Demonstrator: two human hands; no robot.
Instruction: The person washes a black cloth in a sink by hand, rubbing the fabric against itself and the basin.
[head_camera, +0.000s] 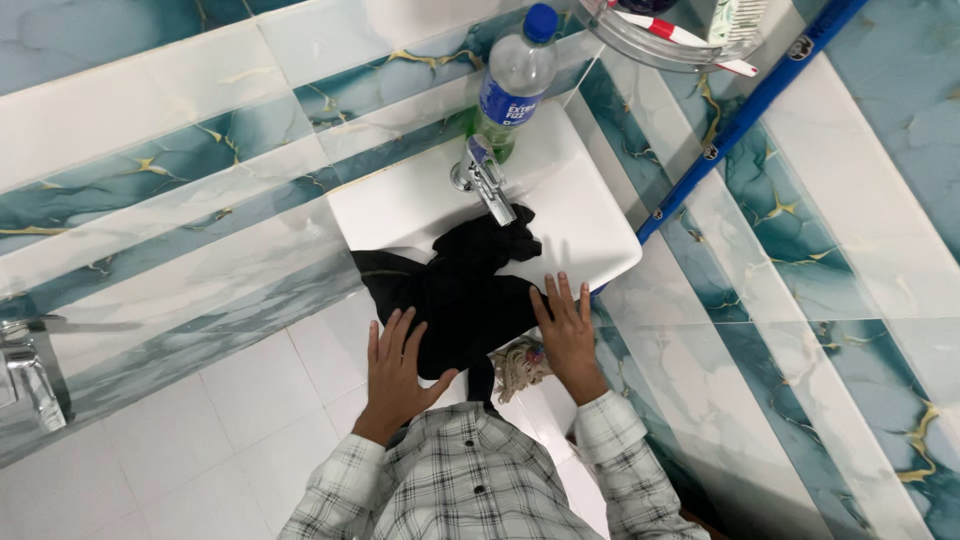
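One black cloth garment (462, 290) lies bunched in and over the front rim of the white rectangular ceramic washbasin (590, 235). Its upper end sits just below the chrome tap (487, 180), and its lower end hangs over the basin's near edge toward us. The long axis of the garment runs from the tap down toward our body, slightly tilted to the left at the bottom.

We have both hands on it. Our left hand (396, 365) rests flat on the lower left part of the cloth, fingers spread apart and pointing up toward the basin; it grips nothing. Our right hand (567, 330) lies flat at the garment's right edge, on the basin's front rim, fingers likewise spread and extended, closed on nothing. The garment therefore lies between the two hands and ahead of them, with the left hand covering more of the fabric and the right hand touching only its border.

Just below the right hand, a pale patterned bundle of fabric (520, 362) hangs beside the black cloth. Behind the tap stands a clear plastic bottle with a blue cap and blue label (513, 80), holding green liquid at its base. A blue pipe (740, 115) runs diagonally along the teal-and-white marbled wall tiles (150, 170).
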